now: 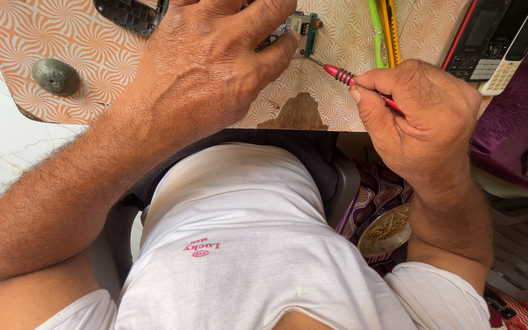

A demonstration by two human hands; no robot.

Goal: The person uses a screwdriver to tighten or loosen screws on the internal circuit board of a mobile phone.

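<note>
Overhead, looking down past a white shirt [239, 244] onto a table [50, 30] covered in an orange-and-cream swirl pattern; left hand [203, 67] lies palm-down over a small circuit board [304, 30], fingers curled and pressing it to the surface, thumb tip touching the board's near edge; most of the board is hidden beneath that hand, only its right end with a pale panel and green strip showing; right hand [423, 116] is closed around a red-handled screwdriver [352, 80], thumb and forefinger pinching the ribbed grip, the other fingers folded into the palm; the thin metal tip slants up and left and meets the lower right corner of the board; a worn brown patch [297, 113] in the table covering sits just below the board, at the table's near edge; a dark phone casing part [132, 12] lies at the top edge, left of the left hand, partly cut off by the frame; a grey domed disc [56, 76] rests well apart on the left of the table; green and yellow tools [383, 30] lie side by side to the right of the board; two keypad handsets [499, 36], one black with red trim and one pale, sit at the far right; purple cloth [508, 128] below them; a round dish [386, 229] lower down beside the right forearm.
</note>
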